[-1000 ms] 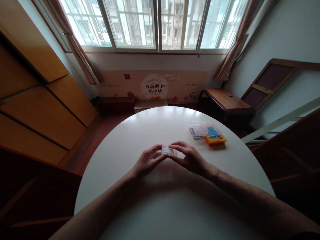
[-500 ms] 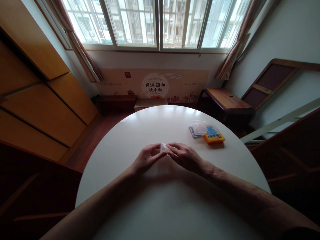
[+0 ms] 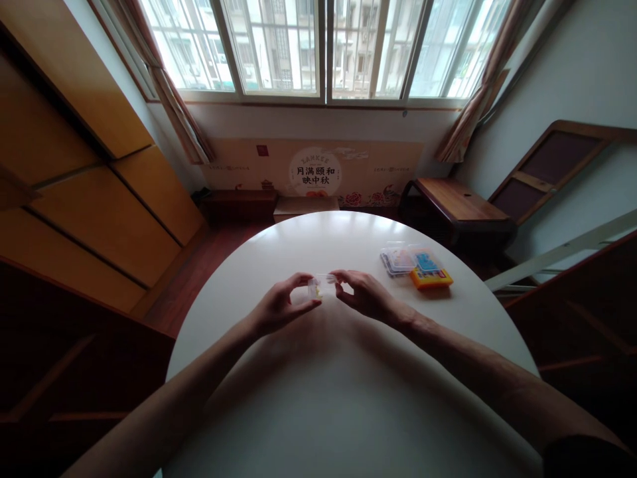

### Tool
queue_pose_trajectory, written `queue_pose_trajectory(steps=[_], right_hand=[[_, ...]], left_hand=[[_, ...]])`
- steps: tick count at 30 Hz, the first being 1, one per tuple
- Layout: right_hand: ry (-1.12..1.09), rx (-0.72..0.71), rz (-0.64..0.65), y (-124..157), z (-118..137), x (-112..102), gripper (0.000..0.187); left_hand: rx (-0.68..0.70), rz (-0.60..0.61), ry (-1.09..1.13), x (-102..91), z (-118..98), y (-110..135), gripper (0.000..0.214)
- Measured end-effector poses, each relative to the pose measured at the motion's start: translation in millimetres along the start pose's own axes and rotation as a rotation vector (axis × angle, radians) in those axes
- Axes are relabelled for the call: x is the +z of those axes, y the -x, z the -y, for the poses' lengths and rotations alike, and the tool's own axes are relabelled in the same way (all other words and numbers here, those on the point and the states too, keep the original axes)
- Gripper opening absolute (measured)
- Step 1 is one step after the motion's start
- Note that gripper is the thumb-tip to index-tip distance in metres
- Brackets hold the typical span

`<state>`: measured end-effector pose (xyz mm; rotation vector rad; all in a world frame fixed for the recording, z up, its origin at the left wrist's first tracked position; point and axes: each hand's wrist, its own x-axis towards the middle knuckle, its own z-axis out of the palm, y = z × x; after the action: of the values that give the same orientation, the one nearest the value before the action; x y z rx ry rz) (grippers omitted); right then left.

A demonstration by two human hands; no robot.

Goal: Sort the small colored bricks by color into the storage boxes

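Observation:
Above the middle of the round white table point(image 3: 279, 411), my left hand point(image 3: 279, 302) grips a small clear plastic box point(image 3: 313, 289) between thumb and fingers. Bits of yellow show in the box, too small to name. My right hand point(image 3: 365, 295) pinches the box's thin transparent lid point(image 3: 326, 277), which stands open to the right. Whether the lid is hinged to the box I cannot tell.
At the table's right rear lie a yellow-orange pack point(image 3: 432, 279), a clear case with blue contents point(image 3: 425, 260) and another clear case point(image 3: 397, 257). Beyond the table stand a wooden side table point(image 3: 455, 198) and a low cardboard box point(image 3: 306, 207).
The small box has gone from closed between both hands to open. My right hand has moved away from my left with the lid, and the view has shifted slightly.

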<state>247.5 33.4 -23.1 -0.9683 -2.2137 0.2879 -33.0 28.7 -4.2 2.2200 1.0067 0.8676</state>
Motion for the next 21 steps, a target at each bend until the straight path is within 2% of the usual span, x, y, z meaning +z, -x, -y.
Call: queue_pose_trajectory(steps=[4, 7, 12, 16, 21], right_hand=[[-0.060, 0.049, 0.007, -22.1, 5.7, 15.7, 0.034], [-0.101, 0.074, 0.012, -34.8, 9.3, 28.2, 0.033], [-0.130, 0.071, 0.022, -46.0, 10.7, 43.4, 0.024], [-0.100, 0.076, 0.015, -49.4, 11.4, 49.1, 0.020], [-0.106, 0.071, 0.017, -52.3, 13.9, 54.2, 0.019]], left_hand=[[0.058, 0.030, -0.146, -26.7, 11.3, 3.7, 0.051], [0.153, 0.070, -0.276, -46.6, 20.3, 5.7, 0.053], [0.307, 0.201, -0.467, -72.9, 30.3, 2.4, 0.056], [0.380, 0.290, -0.547, -85.9, 25.0, -4.6, 0.055], [0.462, 0.326, -0.545, -94.3, 13.1, -11.3, 0.054]])
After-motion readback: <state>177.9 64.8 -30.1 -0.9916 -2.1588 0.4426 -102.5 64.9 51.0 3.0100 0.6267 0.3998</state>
